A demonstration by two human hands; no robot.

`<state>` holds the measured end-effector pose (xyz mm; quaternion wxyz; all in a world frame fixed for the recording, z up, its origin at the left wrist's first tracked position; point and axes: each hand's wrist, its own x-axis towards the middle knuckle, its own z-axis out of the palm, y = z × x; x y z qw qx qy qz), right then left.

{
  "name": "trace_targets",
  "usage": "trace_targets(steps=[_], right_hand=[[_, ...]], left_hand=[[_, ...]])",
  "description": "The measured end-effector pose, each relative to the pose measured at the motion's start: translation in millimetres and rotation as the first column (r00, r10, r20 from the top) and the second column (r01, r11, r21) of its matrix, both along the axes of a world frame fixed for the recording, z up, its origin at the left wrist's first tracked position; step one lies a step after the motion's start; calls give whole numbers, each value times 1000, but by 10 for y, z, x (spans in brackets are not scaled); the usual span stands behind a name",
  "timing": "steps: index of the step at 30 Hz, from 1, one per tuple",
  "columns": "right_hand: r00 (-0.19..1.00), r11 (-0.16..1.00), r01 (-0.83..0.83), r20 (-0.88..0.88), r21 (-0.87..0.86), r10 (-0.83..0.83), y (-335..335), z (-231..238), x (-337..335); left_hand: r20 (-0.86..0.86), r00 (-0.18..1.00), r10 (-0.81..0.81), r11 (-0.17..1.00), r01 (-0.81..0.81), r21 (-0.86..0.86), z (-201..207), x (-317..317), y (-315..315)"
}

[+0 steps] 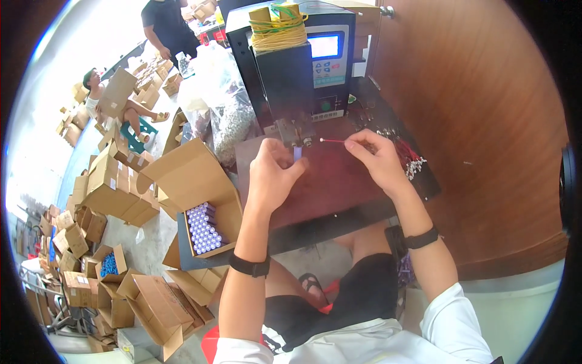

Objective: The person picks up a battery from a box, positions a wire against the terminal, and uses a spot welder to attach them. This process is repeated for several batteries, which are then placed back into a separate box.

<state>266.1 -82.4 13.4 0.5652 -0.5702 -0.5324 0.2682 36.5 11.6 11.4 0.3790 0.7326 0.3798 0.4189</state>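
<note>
My left hand (272, 173) is closed around a purple cylindrical battery cell (297, 153), held upright beneath the metal electrode tips (305, 141) of a black spot-welding machine (280, 85). Whether the cell touches the tips I cannot tell. To its right, my right hand (377, 159) pinches a thin red wire (334, 141) between thumb and fingers. The wire's pale end points left toward the tips, a short way apart from them. Past my right hand lies a pile of red wires with white connectors (414, 164) on the dark reddish worktop (327, 188).
An open cardboard box (233, 200) of purple cells stands left of the worktop. Behind it are clear plastic bags (230, 118) of small parts. A wooden panel (473, 151) bounds the right side. Many cartons (115, 182) and two people fill the far left.
</note>
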Motion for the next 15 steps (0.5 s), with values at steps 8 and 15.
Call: trace_targets(steps=[8,15], right_hand=[[998,998,-59,-24,-9,58,37,38,-183],[997,997,-63,36,44,62,81,-27,-219]], left_hand=[[80,996,-45,998,48,-39,34,-35,-28],[0,998,58,987,-57,150,36,10,2]])
